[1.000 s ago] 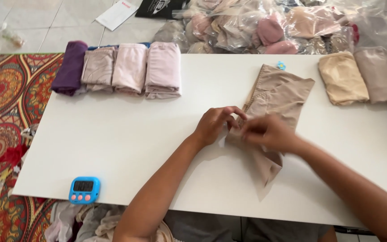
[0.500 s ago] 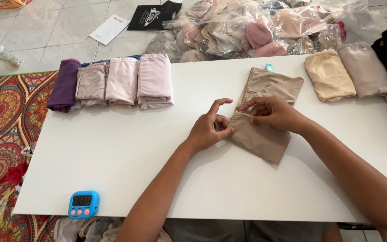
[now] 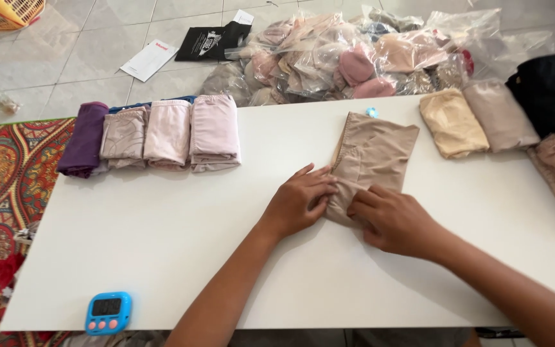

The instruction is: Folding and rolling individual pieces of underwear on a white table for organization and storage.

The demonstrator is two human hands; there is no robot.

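Observation:
A beige folded garment [image 3: 374,154] lies in the middle of the white table [image 3: 162,244]. My left hand [image 3: 300,199] rests flat on its lower left edge, fingers spread on the cloth. My right hand [image 3: 393,218] presses down on its lower end, covering the bottom fold. Both hands lie on the fabric rather than gripping it. The garment's upper part is narrow and lies smooth toward the far edge of the table.
A row of folded garments, purple [image 3: 85,138] to pink [image 3: 213,132], lines the far left. Folded beige pieces [image 3: 451,122] and a black one [image 3: 550,90] sit at right. Bagged clothes [image 3: 354,61] lie on the floor beyond. A blue timer [image 3: 108,312] is near the front edge.
The lower part of the beige garment has been folded up, making it shorter. Both hands went from pinching the cloth to pressing flat on it. The camera moved closer.

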